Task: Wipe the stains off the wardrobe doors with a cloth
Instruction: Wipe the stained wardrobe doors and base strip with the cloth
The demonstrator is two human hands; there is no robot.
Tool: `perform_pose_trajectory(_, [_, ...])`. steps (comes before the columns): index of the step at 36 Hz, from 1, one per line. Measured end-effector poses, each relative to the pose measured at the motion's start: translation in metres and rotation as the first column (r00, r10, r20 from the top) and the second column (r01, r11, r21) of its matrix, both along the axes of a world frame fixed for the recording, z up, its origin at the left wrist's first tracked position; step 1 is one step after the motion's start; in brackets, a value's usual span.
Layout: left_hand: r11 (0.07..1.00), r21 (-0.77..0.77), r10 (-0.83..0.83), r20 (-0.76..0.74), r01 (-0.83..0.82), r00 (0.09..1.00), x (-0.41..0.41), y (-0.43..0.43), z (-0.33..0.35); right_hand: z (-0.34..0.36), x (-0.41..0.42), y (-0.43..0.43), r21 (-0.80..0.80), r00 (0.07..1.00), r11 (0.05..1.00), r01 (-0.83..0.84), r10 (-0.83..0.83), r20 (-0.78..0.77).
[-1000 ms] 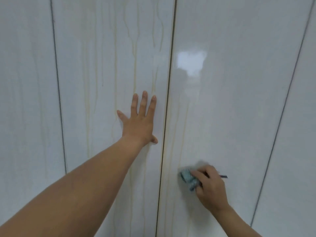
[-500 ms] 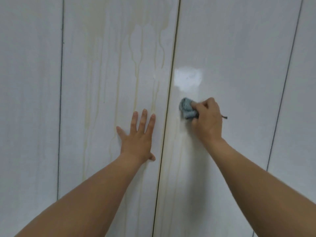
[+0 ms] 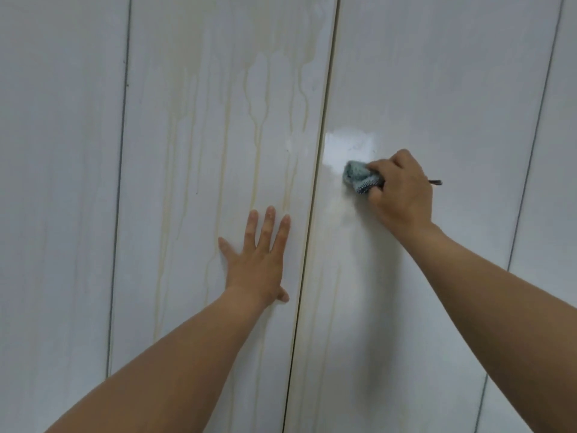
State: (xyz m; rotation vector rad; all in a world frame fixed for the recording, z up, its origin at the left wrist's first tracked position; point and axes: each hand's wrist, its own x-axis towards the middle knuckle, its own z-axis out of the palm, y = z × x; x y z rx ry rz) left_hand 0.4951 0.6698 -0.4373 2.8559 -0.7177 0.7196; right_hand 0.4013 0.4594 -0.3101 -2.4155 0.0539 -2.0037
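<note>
Glossy white wardrobe doors fill the view. The left middle door (image 3: 193, 170) carries yellowish drip stains (image 3: 257, 126) running down from its top. My left hand (image 3: 260, 260) lies flat on this door with fingers straight and spread, just left of the centre seam. My right hand (image 3: 401, 192) grips a bunched blue-grey cloth (image 3: 359, 178) and presses it on the right middle door (image 3: 437, 89), a little right of the seam and below a bright light reflection. Faint pale streaks show on that door under the cloth. A dark strand of the cloth sticks out to the right of my hand.
The vertical centre seam (image 3: 318, 170) separates the two middle doors. Another door panel (image 3: 56, 182) stands at the far left and one more (image 3: 555, 151) at the far right, each behind a thin dark gap.
My right hand with the cloth swept up the right door from low down to mid height. The left hand stayed flat on the left door. The view tilted upward, showing more of the stains.
</note>
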Motion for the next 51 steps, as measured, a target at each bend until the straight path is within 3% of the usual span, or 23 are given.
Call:
perform_pose_trajectory(3, [1.000, 0.005, 0.002, -0.004, -0.002, 1.000, 0.001, -0.001, -0.001, 0.006, 0.007, -0.008, 0.065, 0.997, 0.998, 0.010, -0.015, 0.078])
perform_pose_trajectory(8, [1.000, 0.009, 0.008, -0.004, -0.008, 1.000, 0.002, 0.000, -0.001, -0.033, 0.008, -0.018, -0.328, 0.997, 0.943, -0.064, 0.046, -0.063])
perform_pose_trajectory(10, [1.000, 0.006, 0.006, -0.004, -0.006, 1.000, 0.001, 0.000, -0.001, -0.043, 0.006, -0.023, -0.368, 0.987, 0.923, -0.111, 0.061, -0.146])
perform_pose_trajectory(13, [1.000, 0.002, -0.004, -0.012, 0.004, 1.000, -0.001, -0.001, -0.001, -0.041, 0.006, -0.027, -0.221, 0.987, 0.964, -0.146, 0.127, -0.101])
perform_pose_trajectory(16, [1.000, -0.004, -0.012, -0.015, 0.012, 1.000, -0.002, 0.000, 0.000, -0.011, 0.002, -0.015, 0.053, 0.977, 0.978, -0.202, 0.197, 0.080])
perform_pose_trajectory(18, [1.000, -0.004, -0.011, -0.013, 0.011, 1.000, -0.002, 0.000, 0.000, 0.015, 0.001, -0.007, 0.204, 0.974, 0.958, -0.200, 0.171, 0.151])
perform_pose_trajectory(20, [1.000, -0.004, -0.006, -0.006, 0.006, 1.000, -0.001, 0.000, -0.001, 0.031, 0.005, -0.001, 0.250, 0.983, 0.955, -0.158, 0.129, 0.127])
perform_pose_trajectory(23, [1.000, -0.006, -0.005, -0.004, 0.005, 1.000, -0.002, 0.001, -0.002, 0.018, 0.015, 0.008, 0.165, 0.991, 0.978, -0.127, 0.117, 0.069])
perform_pose_trajectory(25, [1.000, -0.014, -0.009, -0.006, 0.009, 1.000, -0.002, 0.001, -0.001, -0.013, 0.022, 0.012, 0.020, 0.988, 0.988, -0.156, 0.156, 0.024])
perform_pose_trajectory(28, [1.000, -0.026, -0.005, 0.000, 0.005, 1.000, -0.002, 0.000, -0.001, -0.075, 0.028, 0.009, -0.231, 0.983, 0.959, -0.162, 0.137, -0.123])
perform_pose_trajectory(31, [0.999, -0.033, -0.016, 0.000, 0.016, 1.000, -0.002, 0.000, -0.001, -0.113, 0.027, 0.002, -0.323, 0.960, 0.925, -0.199, 0.118, -0.253])
perform_pose_trajectory(35, [0.999, -0.033, -0.019, 0.004, 0.019, 1.000, -0.002, 0.000, 0.001, -0.092, 0.021, 0.009, -0.257, 0.941, 0.931, -0.260, 0.184, -0.285])
perform_pose_trajectory(38, [0.999, -0.032, -0.014, 0.011, 0.014, 1.000, -0.001, 0.000, -0.001, -0.059, 0.021, 0.016, -0.026, 0.954, 0.966, -0.257, 0.249, -0.164])
perform_pose_trajectory(41, [0.999, -0.039, -0.015, 0.021, 0.016, 1.000, 0.000, 0.000, -0.002, -0.043, 0.026, 0.020, 0.132, 0.978, 0.975, -0.177, 0.190, -0.090])
perform_pose_trajectory(43, [0.999, -0.040, -0.012, 0.017, 0.013, 1.000, 0.000, -0.001, -0.001, -0.052, 0.029, 0.022, 0.109, 0.982, 0.979, -0.170, 0.178, -0.068])
perform_pose_trajectory(46, [0.999, -0.048, -0.011, 0.014, 0.011, 1.000, -0.001, -0.001, -0.001, -0.095, 0.034, 0.021, -0.064, 0.976, 0.976, -0.210, 0.205, -0.077])
perform_pose_trajectory(51, [0.999, -0.050, -0.015, 0.021, 0.016, 1.000, -0.002, -0.001, -0.001, -0.181, 0.039, 0.008, -0.227, 0.954, 0.940, -0.255, 0.205, -0.219])
